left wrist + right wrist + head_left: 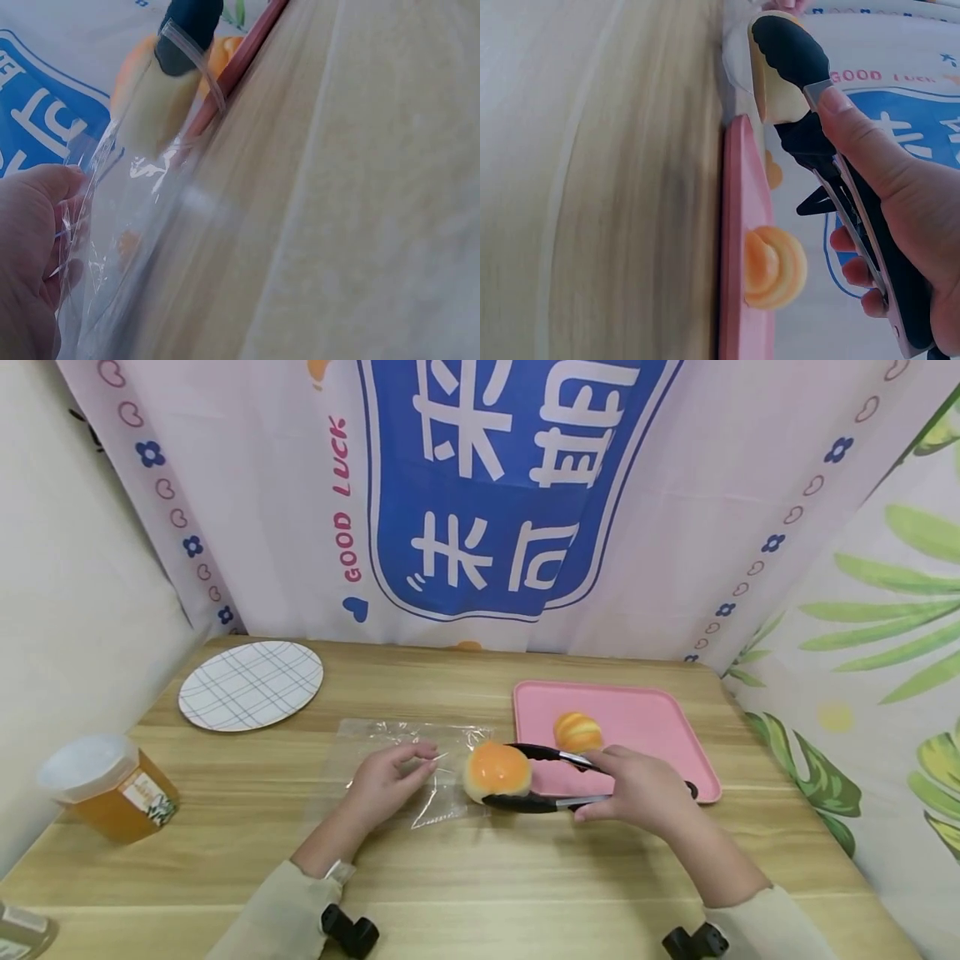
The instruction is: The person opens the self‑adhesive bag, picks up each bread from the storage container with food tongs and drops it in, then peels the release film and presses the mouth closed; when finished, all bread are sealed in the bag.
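Observation:
My right hand grips black-and-silver tongs by their handles. Between the tong tips is a round bun with a glossy orange top and pale sides. It is at the right end of a clear plastic bag, by the bag's mouth; how far inside it is, I cannot tell. My left hand pinches the bag's film between thumb and fingers, just left of the bun. Behind the tongs, a striped yellow-orange bread roll rests on a pink tray.
A round white plate with a grid pattern lies at the back left of the wooden table. Left of my hands stands a jar of amber contents with a whitish lid. Another jar is cut off at the front left corner.

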A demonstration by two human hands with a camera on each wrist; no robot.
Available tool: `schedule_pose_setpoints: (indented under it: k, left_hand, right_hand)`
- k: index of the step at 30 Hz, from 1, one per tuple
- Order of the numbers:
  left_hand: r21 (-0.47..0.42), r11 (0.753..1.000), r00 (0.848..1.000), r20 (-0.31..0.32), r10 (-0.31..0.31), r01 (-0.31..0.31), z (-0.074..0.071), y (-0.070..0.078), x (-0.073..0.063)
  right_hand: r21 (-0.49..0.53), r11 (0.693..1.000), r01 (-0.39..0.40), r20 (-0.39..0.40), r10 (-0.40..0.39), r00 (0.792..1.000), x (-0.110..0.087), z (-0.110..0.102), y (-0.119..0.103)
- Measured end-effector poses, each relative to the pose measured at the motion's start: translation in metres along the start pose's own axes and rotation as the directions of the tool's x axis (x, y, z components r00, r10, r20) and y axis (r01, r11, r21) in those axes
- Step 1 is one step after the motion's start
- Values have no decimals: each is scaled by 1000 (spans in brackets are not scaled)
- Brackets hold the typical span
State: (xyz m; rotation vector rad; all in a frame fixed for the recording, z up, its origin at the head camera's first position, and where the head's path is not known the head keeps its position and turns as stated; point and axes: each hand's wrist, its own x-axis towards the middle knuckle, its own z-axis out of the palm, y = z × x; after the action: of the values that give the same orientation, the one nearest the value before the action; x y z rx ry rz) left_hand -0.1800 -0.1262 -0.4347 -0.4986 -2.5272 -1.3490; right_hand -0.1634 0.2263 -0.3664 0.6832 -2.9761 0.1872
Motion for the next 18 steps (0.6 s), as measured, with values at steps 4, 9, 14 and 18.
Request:
schedule_pose_setpoints:
  k: [4, 9, 14, 18]
  left_hand:
    - [-18, 1000, 1000, 6, -8, 8, 0, 2, 0]
    - [-29, 1000, 1000, 15, -11, 11, 2, 5, 0]
    - [-23, 1000, 1000, 17, -17, 17, 2, 7, 0]
    - [-15, 1000, 1000, 12, -11, 11, 2, 8, -1]
  right_hand:
    - [1, 1000, 6, 21, -6, 1000, 9, 5, -8]
    - [-22, 1000, 14, 39, -13, 999, 20, 10, -19]
    - [-28, 998, 51, 45, -50, 998, 31, 15, -30]
    - [-25, 998, 63, 45, -61, 997, 38, 19, -35]
